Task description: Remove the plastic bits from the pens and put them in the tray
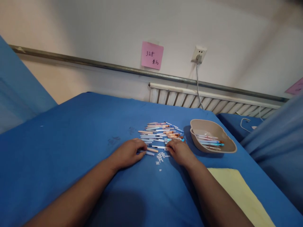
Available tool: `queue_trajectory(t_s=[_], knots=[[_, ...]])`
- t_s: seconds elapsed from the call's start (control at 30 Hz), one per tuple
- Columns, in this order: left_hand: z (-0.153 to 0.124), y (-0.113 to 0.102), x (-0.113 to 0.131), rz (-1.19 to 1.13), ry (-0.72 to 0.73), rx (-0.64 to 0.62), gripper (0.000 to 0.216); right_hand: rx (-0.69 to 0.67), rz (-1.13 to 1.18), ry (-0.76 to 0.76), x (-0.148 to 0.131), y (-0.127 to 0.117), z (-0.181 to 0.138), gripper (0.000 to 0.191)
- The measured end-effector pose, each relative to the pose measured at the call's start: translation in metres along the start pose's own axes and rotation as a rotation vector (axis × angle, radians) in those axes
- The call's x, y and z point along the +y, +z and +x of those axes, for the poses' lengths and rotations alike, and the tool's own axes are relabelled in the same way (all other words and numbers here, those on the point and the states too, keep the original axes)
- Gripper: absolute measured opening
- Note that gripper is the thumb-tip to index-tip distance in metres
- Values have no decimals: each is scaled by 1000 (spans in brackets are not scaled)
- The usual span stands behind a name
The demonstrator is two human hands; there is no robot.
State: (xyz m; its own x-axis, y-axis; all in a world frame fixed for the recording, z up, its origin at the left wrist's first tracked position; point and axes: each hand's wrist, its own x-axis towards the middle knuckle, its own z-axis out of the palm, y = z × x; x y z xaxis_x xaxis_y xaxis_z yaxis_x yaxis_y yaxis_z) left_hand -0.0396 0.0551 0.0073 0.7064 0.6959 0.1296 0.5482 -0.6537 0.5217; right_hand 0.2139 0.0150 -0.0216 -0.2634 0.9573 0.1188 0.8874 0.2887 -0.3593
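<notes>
Left hand (129, 153) flat on the blue table (59, 148), fingers curled onto a pen (149, 153) at the pile's (161, 132) near edge. Right hand (180, 152) beside it, fingertips pinching another pen (159, 147). Pile toward the table's far edge; tan tray (230, 146) of pens near the right edge.

I see a loose pile of pens (161, 132) lying flat on the blue table cover (71, 142), mostly parallel, long axes running left to right. Barrels are white, pale blue, orange and pink. Count not readable. At the near edge of the pile, 1 orange-tipped pen (151, 150) lies just beside my left hand (129, 153), whose fingers rest on the pens. My right hand (180, 152) touches the pile's near right end. Small white bits (161, 156) lie scattered between both hands.
</notes>
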Motion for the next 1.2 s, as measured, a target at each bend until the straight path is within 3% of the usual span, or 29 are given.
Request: queue_trajectory(t_s=[0.43, 0.77, 0.93, 1.03, 1.2], knots=[[-4, 0, 9, 229, 55, -113, 9, -52, 90, 41, 13, -5, -4, 11], [-7, 5, 11, 111, 21, -107, 11, -113, -14, 36, 8, -11, -4, 11], [-6, 7, 11, -112, -105, -61, 20, -119, -43, -13, 7, -8, -2, 15], [-2, 11, 6, -383, -209, -47, 27, -108, -2, -24, 9, -4, -4, 16], [4, 18, -5, -897, -349, 21, 35, -17, 296, -33, 17, 1, -4, 9]])
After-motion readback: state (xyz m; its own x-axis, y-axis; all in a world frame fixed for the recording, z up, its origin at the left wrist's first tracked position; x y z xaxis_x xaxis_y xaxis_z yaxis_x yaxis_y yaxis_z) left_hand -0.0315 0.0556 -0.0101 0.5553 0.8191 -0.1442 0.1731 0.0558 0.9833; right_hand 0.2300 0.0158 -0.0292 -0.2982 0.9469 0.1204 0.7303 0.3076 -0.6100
